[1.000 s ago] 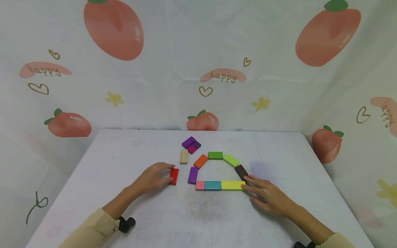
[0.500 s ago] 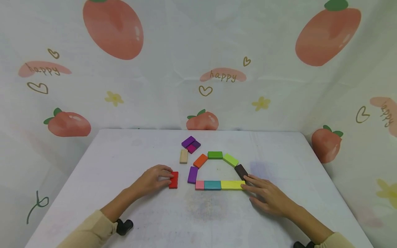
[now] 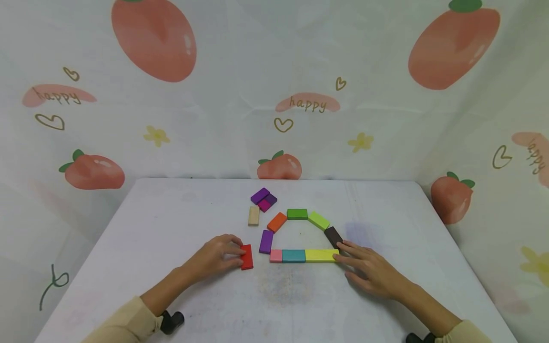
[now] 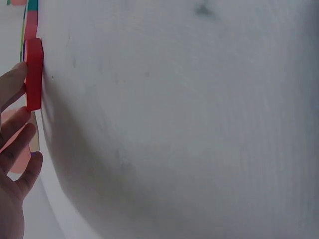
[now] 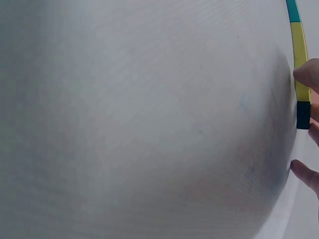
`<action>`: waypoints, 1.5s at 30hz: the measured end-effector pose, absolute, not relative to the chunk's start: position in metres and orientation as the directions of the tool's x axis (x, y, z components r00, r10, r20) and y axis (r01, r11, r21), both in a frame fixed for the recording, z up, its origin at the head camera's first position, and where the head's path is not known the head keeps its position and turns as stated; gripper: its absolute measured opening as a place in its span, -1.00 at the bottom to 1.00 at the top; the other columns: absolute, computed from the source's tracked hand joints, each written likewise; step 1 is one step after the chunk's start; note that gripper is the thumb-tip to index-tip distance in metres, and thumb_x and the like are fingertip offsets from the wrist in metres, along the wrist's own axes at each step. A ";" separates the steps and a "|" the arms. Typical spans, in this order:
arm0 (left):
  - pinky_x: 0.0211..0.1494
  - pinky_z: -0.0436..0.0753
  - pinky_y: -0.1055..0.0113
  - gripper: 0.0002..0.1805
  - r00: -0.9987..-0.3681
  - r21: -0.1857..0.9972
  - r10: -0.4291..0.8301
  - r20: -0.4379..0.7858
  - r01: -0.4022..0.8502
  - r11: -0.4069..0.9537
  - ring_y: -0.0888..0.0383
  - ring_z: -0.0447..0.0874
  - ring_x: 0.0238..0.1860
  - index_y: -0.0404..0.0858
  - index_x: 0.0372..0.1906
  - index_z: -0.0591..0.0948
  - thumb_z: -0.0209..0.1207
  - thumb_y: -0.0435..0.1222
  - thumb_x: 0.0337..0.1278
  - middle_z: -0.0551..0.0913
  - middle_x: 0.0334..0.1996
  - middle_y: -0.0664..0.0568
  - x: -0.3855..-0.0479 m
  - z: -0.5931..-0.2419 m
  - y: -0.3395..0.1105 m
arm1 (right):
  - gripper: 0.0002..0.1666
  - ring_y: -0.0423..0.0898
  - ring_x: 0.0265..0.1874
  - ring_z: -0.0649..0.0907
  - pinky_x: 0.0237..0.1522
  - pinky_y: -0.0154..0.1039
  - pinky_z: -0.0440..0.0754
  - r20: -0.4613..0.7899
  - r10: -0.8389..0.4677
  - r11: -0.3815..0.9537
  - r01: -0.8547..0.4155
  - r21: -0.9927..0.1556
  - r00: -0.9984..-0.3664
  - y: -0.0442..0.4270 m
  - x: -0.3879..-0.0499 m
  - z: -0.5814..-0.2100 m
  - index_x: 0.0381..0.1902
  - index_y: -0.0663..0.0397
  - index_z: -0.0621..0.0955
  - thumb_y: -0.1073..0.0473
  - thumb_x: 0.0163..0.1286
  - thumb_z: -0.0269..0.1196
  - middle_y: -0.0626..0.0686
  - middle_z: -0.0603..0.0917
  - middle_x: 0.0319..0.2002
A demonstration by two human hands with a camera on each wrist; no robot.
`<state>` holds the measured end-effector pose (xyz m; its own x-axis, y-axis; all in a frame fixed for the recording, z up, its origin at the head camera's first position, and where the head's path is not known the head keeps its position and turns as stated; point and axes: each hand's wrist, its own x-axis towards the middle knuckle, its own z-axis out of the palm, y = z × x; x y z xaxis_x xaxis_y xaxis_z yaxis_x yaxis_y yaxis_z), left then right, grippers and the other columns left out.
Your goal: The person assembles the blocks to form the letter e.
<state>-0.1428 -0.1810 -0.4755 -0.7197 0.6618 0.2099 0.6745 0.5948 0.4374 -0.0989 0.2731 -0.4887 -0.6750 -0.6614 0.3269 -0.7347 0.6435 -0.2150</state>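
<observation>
My left hand (image 3: pixel 218 257) pinches a red block (image 3: pixel 247 257), tilted slightly on the white table left of a ring of coloured blocks. In the left wrist view, fingers sit against the side and lower end of the red block (image 4: pixel 34 74). My right hand (image 3: pixel 372 271) lies with extended fingers touching the right end of a yellow block (image 3: pixel 321 256) and the lower end of a dark brown block (image 3: pixel 333 237). A teal block (image 3: pixel 293 256) and a pink block (image 3: pixel 276 256) continue the bottom row. Part of the red block is hidden under the left fingers.
Purple (image 3: pixel 266 242), orange (image 3: pixel 277 222), green (image 3: pixel 297 214) and lime (image 3: pixel 319 220) blocks form the ring's upper arc. Beyond it lie a beige block (image 3: pixel 253 216) and a small cluster of purple and magenta blocks (image 3: pixel 259 196). A printed cloth (image 3: pixel 231 143) hangs behind the table (image 3: pixel 171 214).
My left hand has closed its fingers on the red block and brought it toward me and a little right, turning it slightly. The right hand has stayed in place.
</observation>
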 end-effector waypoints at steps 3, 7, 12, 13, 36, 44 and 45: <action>-0.03 0.70 0.18 -0.72 -0.699 0.424 0.677 0.231 0.699 0.576 0.11 0.64 -0.05 -0.16 -0.10 0.80 0.45 -0.20 0.06 0.69 -0.09 0.04 -0.140 -0.475 -0.178 | -0.36 0.11 0.34 0.45 0.07 0.14 0.56 0.327 -0.662 0.644 -0.735 -0.214 -0.675 0.273 -0.099 -0.489 0.24 -0.08 0.63 0.17 0.14 0.46 0.13 0.50 0.34; -0.03 0.70 0.20 -0.73 -0.674 0.405 0.697 0.245 0.724 0.558 0.14 0.64 -0.08 -0.14 -0.12 0.81 0.46 -0.18 0.04 0.69 -0.10 0.05 -0.137 -0.474 -0.173 | -0.35 0.11 0.34 0.45 0.07 0.13 0.56 0.334 -0.664 0.641 -0.739 -0.207 -0.669 0.273 -0.099 -0.490 0.24 -0.09 0.63 0.17 0.13 0.46 0.13 0.51 0.34; 0.00 0.69 0.23 -0.73 -0.650 0.397 0.714 0.259 0.746 0.535 0.16 0.64 -0.07 -0.13 -0.14 0.81 0.48 -0.16 0.01 0.70 -0.12 0.06 -0.134 -0.473 -0.167 | -0.33 0.10 0.33 0.46 0.07 0.07 0.54 0.354 -0.668 0.633 -0.750 -0.191 -0.654 0.273 -0.099 -0.489 0.24 -0.09 0.63 0.18 0.11 0.47 0.12 0.51 0.33; 0.01 0.68 0.23 -0.73 -0.648 0.397 0.716 0.260 0.748 0.532 0.17 0.64 -0.06 -0.13 -0.15 0.82 0.48 -0.15 0.01 0.70 -0.12 0.07 -0.134 -0.473 -0.166 | -0.33 0.10 0.33 0.47 0.07 0.06 0.54 0.358 -0.669 0.631 -0.752 -0.189 -0.651 0.273 -0.099 -0.489 0.23 -0.09 0.63 0.18 0.11 0.48 0.13 0.52 0.33; 0.05 0.66 0.26 -0.68 -0.623 0.377 0.741 0.250 0.767 0.519 0.18 0.63 -0.03 -0.13 -0.10 0.80 0.46 -0.09 0.04 0.70 -0.10 0.08 -0.131 -0.476 -0.146 | -0.32 0.08 0.32 0.47 0.06 0.03 0.54 0.369 -0.673 0.626 -0.760 -0.176 -0.640 0.274 -0.100 -0.491 0.23 -0.10 0.63 0.18 0.09 0.48 0.13 0.53 0.32; 0.04 0.66 0.25 -0.69 -0.622 0.365 0.740 0.256 0.771 0.522 0.17 0.64 -0.04 -0.12 -0.12 0.81 0.46 -0.09 0.03 0.71 -0.12 0.07 -0.131 -0.476 -0.140 | -0.32 0.10 0.33 0.47 0.04 0.09 0.56 0.364 -0.672 0.626 -0.758 -0.186 -0.645 0.274 -0.100 -0.491 0.24 -0.10 0.63 0.19 0.10 0.47 0.13 0.52 0.32; 0.04 0.66 0.25 -0.69 -0.625 0.364 0.738 0.252 0.768 0.526 0.18 0.63 -0.04 -0.12 -0.12 0.81 0.46 -0.09 0.04 0.71 -0.12 0.08 -0.131 -0.476 -0.140 | -0.33 0.10 0.33 0.47 0.04 0.09 0.56 0.361 -0.672 0.627 -0.756 -0.188 -0.646 0.274 -0.100 -0.490 0.24 -0.10 0.63 0.19 0.10 0.47 0.13 0.52 0.33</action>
<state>-0.1312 -0.1401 -0.4760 -0.6254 0.7385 0.2521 0.7684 0.5264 0.3641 -0.0998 0.2737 -0.4904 -0.6464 -0.6720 0.3614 -0.7563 0.6267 -0.1875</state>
